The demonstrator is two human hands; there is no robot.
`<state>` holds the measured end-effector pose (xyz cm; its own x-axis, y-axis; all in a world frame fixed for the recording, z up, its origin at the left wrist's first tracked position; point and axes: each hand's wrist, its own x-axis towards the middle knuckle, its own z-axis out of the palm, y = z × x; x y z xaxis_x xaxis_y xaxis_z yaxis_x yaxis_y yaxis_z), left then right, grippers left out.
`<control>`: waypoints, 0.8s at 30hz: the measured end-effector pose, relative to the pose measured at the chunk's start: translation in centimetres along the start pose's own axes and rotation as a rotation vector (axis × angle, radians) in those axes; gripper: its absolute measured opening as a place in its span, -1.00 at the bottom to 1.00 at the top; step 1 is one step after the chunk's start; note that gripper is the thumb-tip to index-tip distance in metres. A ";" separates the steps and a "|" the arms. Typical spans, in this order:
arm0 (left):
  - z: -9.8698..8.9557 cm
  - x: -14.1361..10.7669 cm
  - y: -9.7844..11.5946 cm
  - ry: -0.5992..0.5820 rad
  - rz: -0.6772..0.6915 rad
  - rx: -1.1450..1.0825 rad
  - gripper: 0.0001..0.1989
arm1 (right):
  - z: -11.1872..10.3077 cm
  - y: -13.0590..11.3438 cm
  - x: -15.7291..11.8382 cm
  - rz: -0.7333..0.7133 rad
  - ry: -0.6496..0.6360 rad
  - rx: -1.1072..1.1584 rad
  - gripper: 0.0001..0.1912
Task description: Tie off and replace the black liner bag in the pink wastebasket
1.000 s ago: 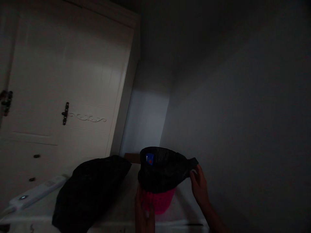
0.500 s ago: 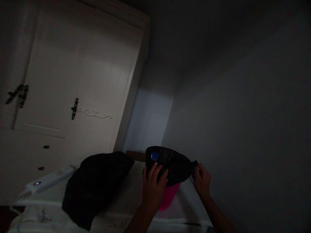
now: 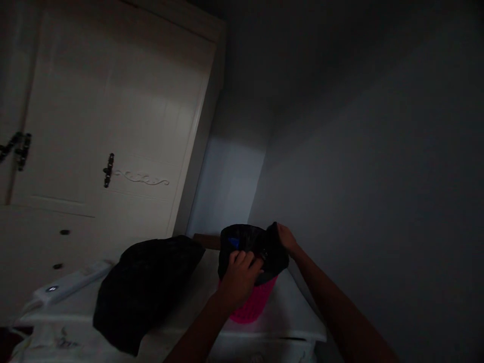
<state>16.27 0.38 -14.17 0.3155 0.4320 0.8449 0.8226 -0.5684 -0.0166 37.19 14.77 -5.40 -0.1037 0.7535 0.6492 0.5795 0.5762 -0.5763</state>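
A pink bin (image 3: 251,305) with small holes in its side stands on a white cabinet top. A black plastic bag (image 3: 278,264) lines it and is folded over its rim. Something blue (image 3: 234,243) shows at the inner left of the bag's mouth. My left hand (image 3: 240,280) has its fingers curled over the bag's near edge; the thumb is hidden. At the right side of the rim, my right hand (image 3: 286,238) pinches the bag's edge and holds it up.
Left of the bin lies a large black bag or cloth (image 3: 147,292). A white power strip (image 3: 71,285) with a cord is beyond it at the left. The cabinet (image 3: 282,330) ends near a grey wall (image 3: 359,201). A white wardrobe (image 3: 151,126) rises behind.
My right hand has moved left and up with the bag's edge, drawing it in against the rim. The bag's mouth looks rounder, and more of the pink bin shows. The view has shifted slightly.
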 end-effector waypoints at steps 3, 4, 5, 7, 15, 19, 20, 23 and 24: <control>-0.3 0.1 0.4 -0.015 -0.023 0.007 -0.80 | 2.3 -3.1 1.3 -0.100 -0.148 0.173 -0.31; -0.4 0.2 0.4 -0.019 -0.033 0.008 -0.80 | 2.9 -4.3 1.5 -0.139 -0.173 0.230 -0.32; -0.6 0.2 0.5 -0.023 -0.039 0.008 -0.80 | 3.3 -5.6 1.6 -0.182 -0.195 0.281 -0.32; -0.9 0.2 0.4 -0.032 -0.040 0.005 -0.77 | 3.7 -8.2 1.6 -0.271 -0.212 0.353 -0.33; -2.3 -2.0 -0.2 0.108 0.088 -0.017 -0.38 | -1.3 -15.9 2.1 -0.451 0.161 0.321 -0.42; -2.5 -3.3 -2.3 0.326 -0.216 -0.056 -0.54 | -5.1 -15.6 2.5 -0.454 0.384 0.202 -0.45; -2.5 -3.3 -3.2 0.397 -0.348 -0.104 -0.53 | -6.0 -15.1 2.6 -0.449 0.431 0.182 -0.45; -2.6 -1.9 -6.1 0.486 -0.802 -0.427 -0.31 | -7.9 -12.5 3.1 -0.395 0.488 0.176 -0.47; -2.8 -1.1 -7.1 0.449 -0.916 -0.587 -0.29 | -8.3 -11.5 3.3 -0.355 0.472 0.203 -0.49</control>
<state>8.81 1.97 -13.49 -0.5712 0.6282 0.5283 0.2748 -0.4601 0.8443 36.91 8.02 7.45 0.1336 0.3101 0.9413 0.4055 0.8496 -0.3374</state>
